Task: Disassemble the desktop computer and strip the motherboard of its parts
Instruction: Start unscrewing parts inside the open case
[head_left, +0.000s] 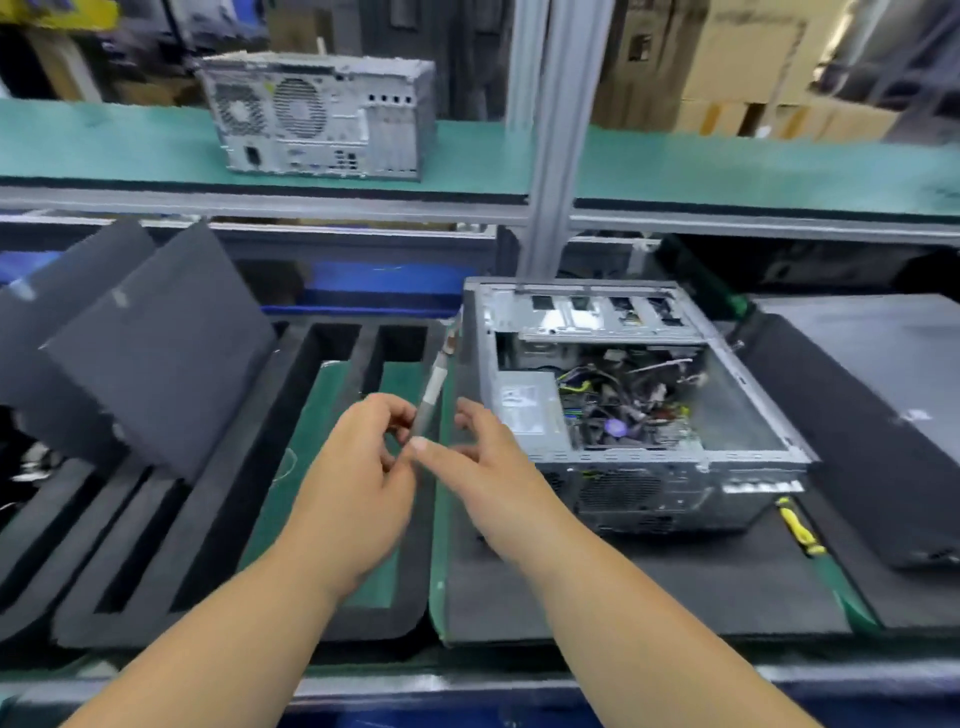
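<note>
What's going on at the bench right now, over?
Left hand and right hand both pinch a thin grey part, seen edge-on. Open computer case beside them, cables inside. Nothing blocking.

Even, diffuse overhead lighting left only faint shadows; pale glare marked the open computer case (623, 395) interior. Motion blur softened the whole frame, most strongly the hands, the foam sheets (156, 353) and the background cartons (753, 67). Wide-angle distortion bowed the shelf (156, 150) edges outward.

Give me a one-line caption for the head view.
Both hands hold a thin card edge-on beside the opened computer case on the workbench.
</note>
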